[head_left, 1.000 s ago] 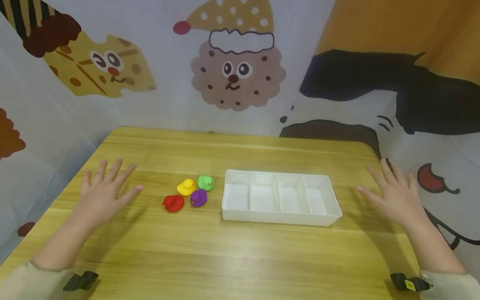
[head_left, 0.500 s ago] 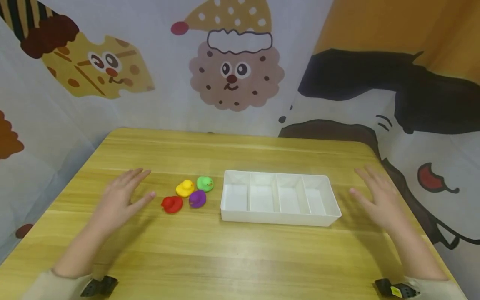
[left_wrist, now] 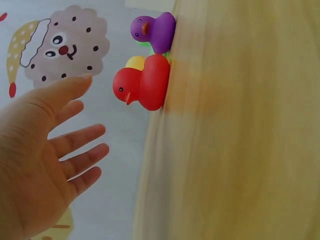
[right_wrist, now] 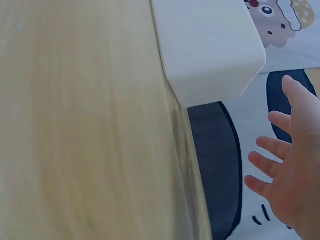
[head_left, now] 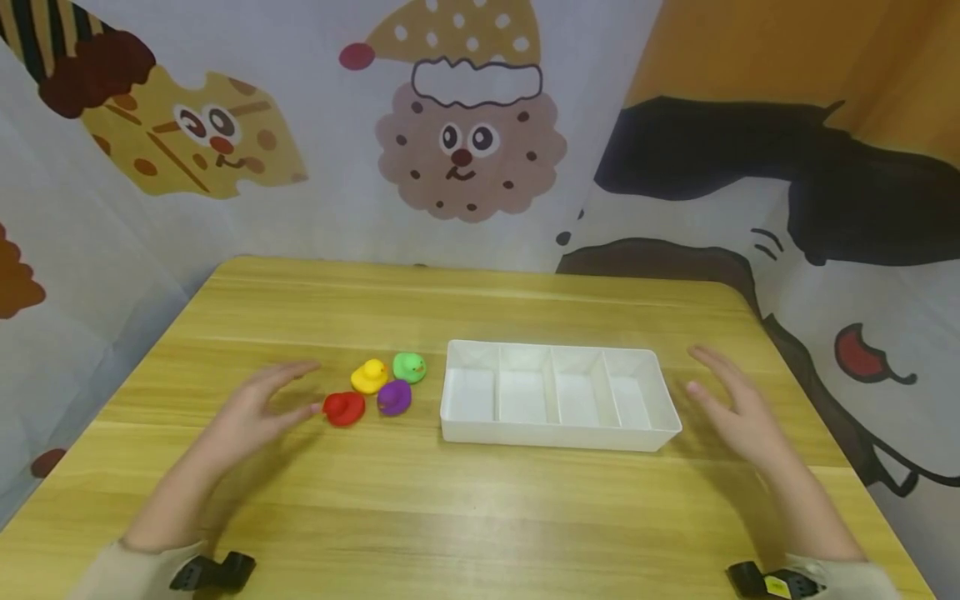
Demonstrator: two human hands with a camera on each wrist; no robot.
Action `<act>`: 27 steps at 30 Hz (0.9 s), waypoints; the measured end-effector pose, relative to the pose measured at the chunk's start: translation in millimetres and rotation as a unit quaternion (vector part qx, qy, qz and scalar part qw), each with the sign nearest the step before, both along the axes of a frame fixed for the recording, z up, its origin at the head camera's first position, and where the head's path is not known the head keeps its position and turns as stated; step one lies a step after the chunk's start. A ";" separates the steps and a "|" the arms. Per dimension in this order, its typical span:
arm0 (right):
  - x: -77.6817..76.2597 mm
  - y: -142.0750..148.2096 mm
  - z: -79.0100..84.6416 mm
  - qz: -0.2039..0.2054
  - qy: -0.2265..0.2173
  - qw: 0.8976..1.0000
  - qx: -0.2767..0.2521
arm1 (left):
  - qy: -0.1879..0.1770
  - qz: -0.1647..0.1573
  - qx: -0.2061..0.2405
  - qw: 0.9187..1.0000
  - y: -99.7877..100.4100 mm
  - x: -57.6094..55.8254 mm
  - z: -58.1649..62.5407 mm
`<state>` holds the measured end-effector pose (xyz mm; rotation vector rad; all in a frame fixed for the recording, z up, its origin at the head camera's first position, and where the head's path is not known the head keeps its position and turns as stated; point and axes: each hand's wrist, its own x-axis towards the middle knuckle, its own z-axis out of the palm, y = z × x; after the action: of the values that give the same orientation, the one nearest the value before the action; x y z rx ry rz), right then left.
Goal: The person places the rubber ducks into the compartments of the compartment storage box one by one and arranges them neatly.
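Four is not needed to describe the group: a red rubber duck [head_left: 345, 408], a yellow duck [head_left: 369, 377], a green duck [head_left: 409, 367] and a purple duck [head_left: 394, 397] stand close together left of centre. To their right lies a white divided tray [head_left: 558, 436] with its compartments bare. My left hand [head_left: 251, 421] hovers just left of the red duck, fingers extended and thumb apart; the left wrist view shows a gap between the hand [left_wrist: 55, 145] and the red duck [left_wrist: 154, 82]. Off the tray's right end, my right hand [head_left: 738, 417] is raised with relaxed fingers, holding nothing.
The wooden table [head_left: 480, 508] carries the ducks and the tray. A cloth [head_left: 315, 225] printed with cartoon figures hangs behind the table and along its sides. A black wrist device [head_left: 213, 573] sits on the left sleeve, another [head_left: 776, 581] on the right.
Both hands have moved inward, the left towards the red duck and the right towards the tray's end. Their fingers were spread wider before. Ducks and tray stay in place.
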<state>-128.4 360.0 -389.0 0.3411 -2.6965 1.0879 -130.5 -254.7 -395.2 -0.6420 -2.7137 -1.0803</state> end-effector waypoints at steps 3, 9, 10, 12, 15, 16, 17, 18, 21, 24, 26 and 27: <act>0.1 -1.5 -4.0 -0.002 -0.015 1.000 -0.011 | -0.013 -0.009 0.009 1.000 0.6 -1.6 -4.8; -0.2 -4.8 -10.3 0.019 -0.026 0.999 -0.026 | -0.009 -0.032 0.011 0.999 3.2 -4.2 -12.2; -0.4 -5.2 -11.0 0.025 -0.027 0.999 -0.029 | -0.012 -0.034 0.014 0.999 3.5 -4.3 -13.3; -1.1 -5.8 -12.3 0.030 -0.033 0.998 -0.034 | -0.023 -0.038 0.026 0.999 3.7 -4.5 -15.6; -1.7 -6.5 -14.0 0.040 -0.035 0.998 -0.043 | -0.038 -0.044 0.042 0.997 3.3 -5.1 -19.6; -2.1 -6.5 -14.5 0.044 -0.035 0.997 -0.048 | -0.042 -0.049 0.050 0.997 3.4 -5.4 -20.7; -2.5 -6.5 -15.2 0.049 -0.036 0.997 -0.054 | -0.045 -0.052 0.056 0.996 3.4 -5.7 -21.8; -2.9 -6.4 -16.0 0.053 -0.039 0.996 -0.060 | -0.046 -0.055 0.060 0.996 3.6 -5.9 -22.6; -4.1 -6.1 -19.0 0.069 -0.046 0.993 -0.080 | -0.049 -0.063 0.067 0.995 4.5 -6.4 -24.5; -5.3 -6.1 -22.2 0.084 -0.049 0.990 -0.102 | -0.050 -0.068 0.070 0.994 5.4 -7.0 -25.6; -6.0 -6.1 -24.0 0.092 -0.051 0.988 -0.116 | -0.050 -0.071 0.069 0.994 6.2 -7.5 -26.2; -6.4 -6.0 -24.7 0.093 -0.052 0.987 -0.121 | -0.049 -0.072 0.069 0.994 6.6 -7.8 -26.4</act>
<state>-134.8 353.9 -413.7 0.5148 -2.6208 1.5088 -138.2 -248.1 -421.6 -0.7926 -2.6782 -1.3540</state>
